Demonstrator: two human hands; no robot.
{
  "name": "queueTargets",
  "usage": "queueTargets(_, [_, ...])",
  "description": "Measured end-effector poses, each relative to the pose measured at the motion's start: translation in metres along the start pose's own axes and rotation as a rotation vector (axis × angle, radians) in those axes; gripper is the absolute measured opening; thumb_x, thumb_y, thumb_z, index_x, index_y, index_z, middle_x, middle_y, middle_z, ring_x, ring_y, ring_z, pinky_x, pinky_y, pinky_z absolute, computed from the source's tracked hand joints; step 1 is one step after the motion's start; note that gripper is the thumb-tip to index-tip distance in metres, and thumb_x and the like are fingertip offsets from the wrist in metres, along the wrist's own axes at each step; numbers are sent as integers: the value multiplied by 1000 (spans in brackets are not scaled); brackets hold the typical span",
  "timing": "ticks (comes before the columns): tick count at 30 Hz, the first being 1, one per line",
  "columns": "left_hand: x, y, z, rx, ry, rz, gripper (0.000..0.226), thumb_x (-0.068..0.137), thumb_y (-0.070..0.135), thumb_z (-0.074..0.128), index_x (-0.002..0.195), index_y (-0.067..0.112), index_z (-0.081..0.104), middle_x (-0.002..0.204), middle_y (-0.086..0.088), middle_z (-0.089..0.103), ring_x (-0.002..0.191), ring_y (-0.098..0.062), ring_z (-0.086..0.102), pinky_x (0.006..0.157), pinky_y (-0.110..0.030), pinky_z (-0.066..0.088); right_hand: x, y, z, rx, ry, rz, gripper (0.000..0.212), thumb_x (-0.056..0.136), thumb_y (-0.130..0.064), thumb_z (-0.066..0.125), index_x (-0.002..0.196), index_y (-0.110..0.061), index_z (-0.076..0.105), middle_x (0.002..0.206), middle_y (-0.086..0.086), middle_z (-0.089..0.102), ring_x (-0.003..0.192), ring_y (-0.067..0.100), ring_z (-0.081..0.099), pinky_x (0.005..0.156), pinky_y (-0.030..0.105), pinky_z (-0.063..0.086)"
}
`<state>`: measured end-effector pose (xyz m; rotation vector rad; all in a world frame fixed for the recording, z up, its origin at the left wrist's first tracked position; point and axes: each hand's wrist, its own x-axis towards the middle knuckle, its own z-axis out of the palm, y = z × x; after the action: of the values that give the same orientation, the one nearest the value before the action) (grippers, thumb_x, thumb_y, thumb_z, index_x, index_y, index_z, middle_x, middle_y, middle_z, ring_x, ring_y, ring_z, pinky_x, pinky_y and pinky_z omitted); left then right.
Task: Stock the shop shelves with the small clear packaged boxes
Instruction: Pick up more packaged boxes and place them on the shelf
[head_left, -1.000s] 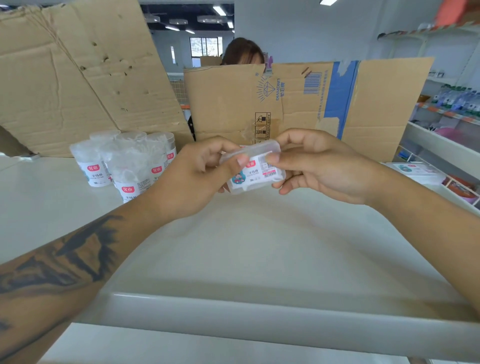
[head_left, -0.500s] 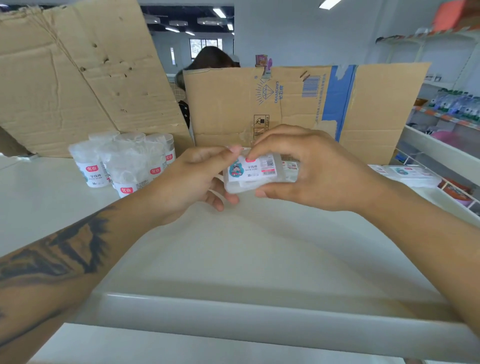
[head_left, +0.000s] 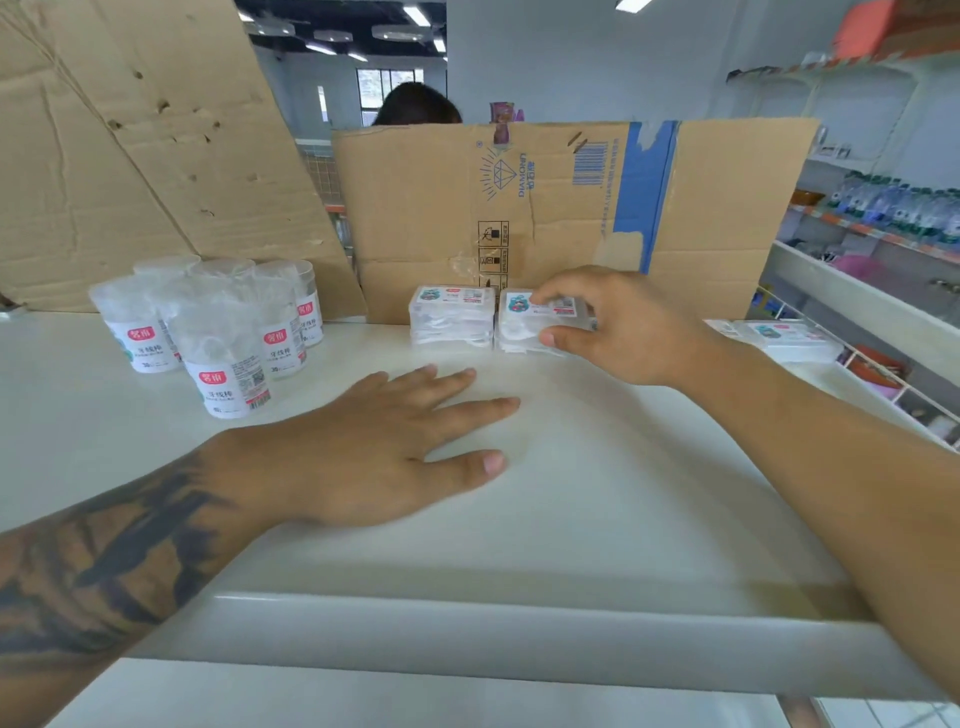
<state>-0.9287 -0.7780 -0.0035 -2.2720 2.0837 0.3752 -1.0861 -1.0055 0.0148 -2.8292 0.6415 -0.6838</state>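
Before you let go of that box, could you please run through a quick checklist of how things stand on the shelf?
1. Right hand grips the box: ok.
2. Box down on the shelf: cannot tell; it looks low, but the contact is blurred.
3. Box beside the placed stack, labels up: ok.
4. Boxes close to the cardboard at the back: ok.
5. Left hand flat, holding nothing: ok.
6. Tubs upright, apart from the boxes: ok.

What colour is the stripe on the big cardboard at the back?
Blue, running down the cardboard sheet, clearest in the head view.
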Motion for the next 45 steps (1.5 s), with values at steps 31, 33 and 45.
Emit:
queueTargets(31, [-50,7,-9,-89,384,-100,67,85,86,32,142,55,48,149,20,50,140,-6,42,119,-40,34,-28,-59,-22,-246,-4,61,61,94,-58,57,148,-35,41,150,5,43,134,34,46,104,53,45])
queueTargets(33, [-71,10,-5,-61,415,-115,68,86,85,29,142,52,49,148,18,52,138,-10,45,116,-41,37,-50,-83,-23,-249,21,35,61,94,-61,54,149,-38,41,152,2,42,135,33,46,105,52,44])
queueTargets(45, [-240,-37,74,-32,603,-62,70,88,81,27,142,44,52,147,12,54,134,-16,52,113,-50,38,-185,-267,44,-45,287,60,49,93,-56,56,135,-30,60,144,1,54,127,28,56,102,46,49])
